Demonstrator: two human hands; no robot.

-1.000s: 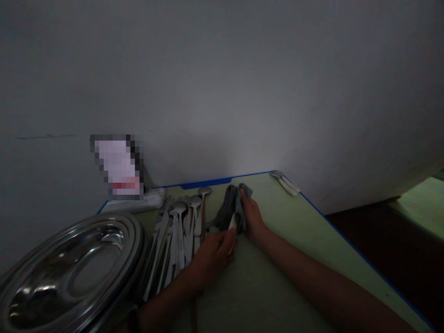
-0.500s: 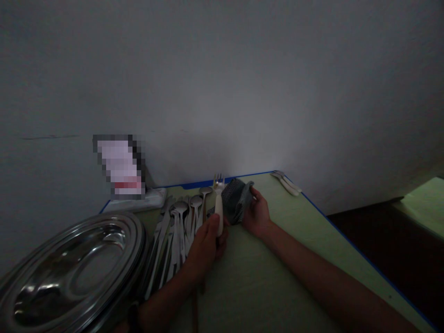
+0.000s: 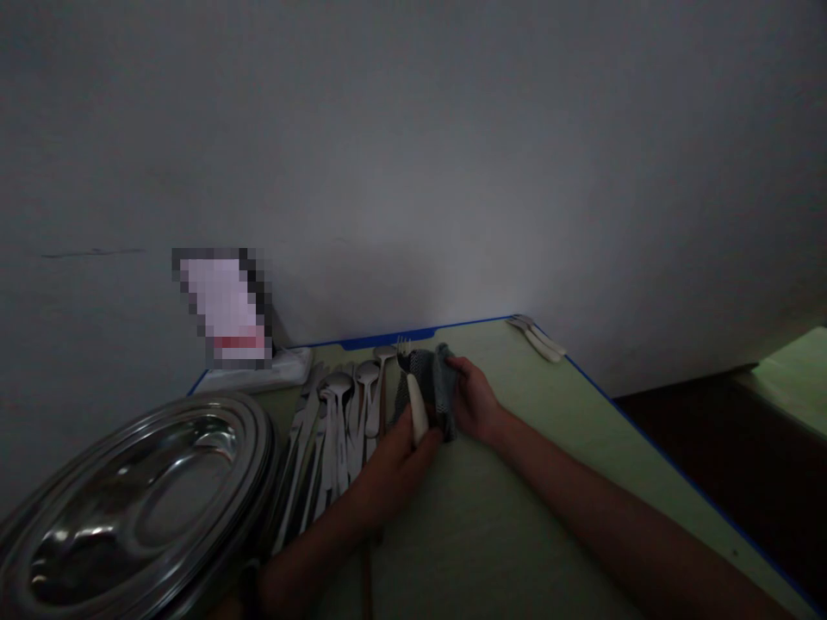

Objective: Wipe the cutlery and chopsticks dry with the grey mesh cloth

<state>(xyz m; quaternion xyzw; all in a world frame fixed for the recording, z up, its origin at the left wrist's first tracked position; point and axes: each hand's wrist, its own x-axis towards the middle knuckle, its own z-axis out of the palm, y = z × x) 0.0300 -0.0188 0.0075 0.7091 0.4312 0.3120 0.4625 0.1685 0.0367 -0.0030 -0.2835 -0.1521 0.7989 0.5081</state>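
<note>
A fork [image 3: 417,406] with a pale handle is held by its handle in my left hand [image 3: 401,461], its tines pointing at the wall. Closed fingers of my right hand [image 3: 476,400] grip a grey-green cloth [image 3: 444,383] right beside the fork. Part of the cloth lies behind the fork and by my left fingers; whether it touches the tines I cannot tell. Just left of my left hand lie several metal spoons [image 3: 336,387] and knives [image 3: 301,439], side by side on the table.
Oval metal trays [image 3: 249,430] are stacked at the left. Behind them a phone-like, blurred screen [image 3: 223,310] leans on a white box [image 3: 258,372] by the wall. Two pale-handled forks [image 3: 539,337] lie at the far right corner of the green table [image 3: 536,534].
My left hand has shifted slightly right and the fork has dropped and turned, its handle tilting differently. The cloth in my right hand has bunched up nearer the fork.
</note>
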